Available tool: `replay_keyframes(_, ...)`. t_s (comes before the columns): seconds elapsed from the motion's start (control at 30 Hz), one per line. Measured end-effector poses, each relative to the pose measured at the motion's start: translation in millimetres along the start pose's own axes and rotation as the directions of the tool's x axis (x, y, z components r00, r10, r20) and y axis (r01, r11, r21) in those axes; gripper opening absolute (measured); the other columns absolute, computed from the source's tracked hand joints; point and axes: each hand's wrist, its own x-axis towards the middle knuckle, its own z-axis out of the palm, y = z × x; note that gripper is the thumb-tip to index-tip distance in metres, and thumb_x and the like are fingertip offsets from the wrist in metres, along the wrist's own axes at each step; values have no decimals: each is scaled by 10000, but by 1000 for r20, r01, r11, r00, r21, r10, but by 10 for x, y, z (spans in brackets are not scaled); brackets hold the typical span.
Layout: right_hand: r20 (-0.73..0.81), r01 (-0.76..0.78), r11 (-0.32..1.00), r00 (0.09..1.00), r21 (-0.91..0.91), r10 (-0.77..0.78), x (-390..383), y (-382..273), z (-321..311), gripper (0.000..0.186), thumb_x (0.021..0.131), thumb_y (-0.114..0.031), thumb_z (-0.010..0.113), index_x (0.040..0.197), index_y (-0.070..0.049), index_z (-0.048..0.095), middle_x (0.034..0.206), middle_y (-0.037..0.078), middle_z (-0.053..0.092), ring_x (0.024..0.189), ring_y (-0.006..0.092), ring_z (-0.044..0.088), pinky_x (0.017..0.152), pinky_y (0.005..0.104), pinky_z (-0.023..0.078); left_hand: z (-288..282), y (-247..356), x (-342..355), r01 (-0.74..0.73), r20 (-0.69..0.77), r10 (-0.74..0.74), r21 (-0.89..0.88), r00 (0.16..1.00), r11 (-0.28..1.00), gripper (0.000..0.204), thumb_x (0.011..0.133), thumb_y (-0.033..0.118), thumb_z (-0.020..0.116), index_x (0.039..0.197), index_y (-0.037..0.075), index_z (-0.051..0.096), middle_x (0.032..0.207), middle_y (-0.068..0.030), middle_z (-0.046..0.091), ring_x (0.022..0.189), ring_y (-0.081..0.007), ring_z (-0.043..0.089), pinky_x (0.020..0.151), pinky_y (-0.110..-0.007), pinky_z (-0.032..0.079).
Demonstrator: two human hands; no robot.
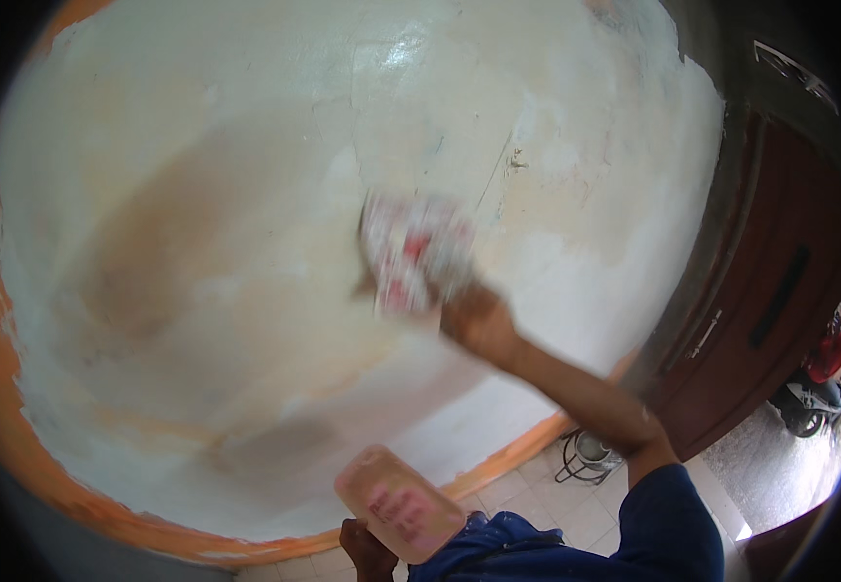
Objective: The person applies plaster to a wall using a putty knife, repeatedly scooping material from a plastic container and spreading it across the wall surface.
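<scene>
My right arm reaches up across the wall point(284, 233), which has white and cream patches. My right hand point(479, 318) is closed on a flat, white-and-red patterned piece point(416, 254), smeared by motion. Whether it is cloth or paper, and whether it touches the wall, I cannot tell. Low in front of my body, my left hand point(368, 550) grips the left side of a pale pink-beige, rounded rectangular container point(401, 506) with reddish lettering. Its inside does not show.
An orange band point(512, 448) edges the wall at the bottom and left. To the right stand a brown door point(765, 262) and, beyond it, a parked motorbike point(808, 400). A metal pot on a wire stand point(591, 454) rests on the tiled floor point(546, 490).
</scene>
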Motion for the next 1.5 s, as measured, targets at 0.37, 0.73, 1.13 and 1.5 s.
replay_keyframes(0.37, -447, -177, 984, 881, -8, 155, 943, 766, -699, 530, 669, 55, 575, 1192, -15, 529, 948, 190, 615, 789, 355, 592, 654, 379, 507, -236, -355, 126, -67, -38, 66, -36, 997, 997, 616, 749, 287, 405, 1295, 2, 434, 1239, -181, 519, 1120, -368, 512, 941, -509, 429)
replay_keyframes(0.73, 121, 45, 998, 991, 47, -50, -193, -220, 278, 545, 737, -83, 549, 1243, 89, 443, 1371, 230, 383, 1229, 395, 413, 1049, 492, 330, -78, -324, 145, -125, -103, 126, 16, 987, 992, 427, 695, 217, 607, 1054, -4, 537, 948, -119, 584, 847, -272, 574, 753, -408, 470)
replay_keyframes(1.13, -406, -77, 997, 912, -32, 57, 447, 486, -493, 505, 699, 46, 602, 1196, 17, 516, 1172, 169, 588, 1066, 333, 577, 865, 393, 500, -29, -200, 67, -36, -98, 11, -255, 995, 966, 483, 689, 254, 537, 1101, 4, 506, 1016, -136, 557, 933, -306, 539, 819, -448, 434)
replay_keyframes(1.5, 98, 135, 956, 981, 260, -165, -981, -535, 146, 410, 776, -80, 532, 1172, 25, 555, 1294, 181, 506, 1221, 324, 477, 1021, 455, 395, 250, 400, -38, 167, 87, -157, -767, 984, 619, 606, 690, 273, 419, 1233, 5, 452, 1183, -159, 524, 1116, -341, 504, 959, -499, 408)
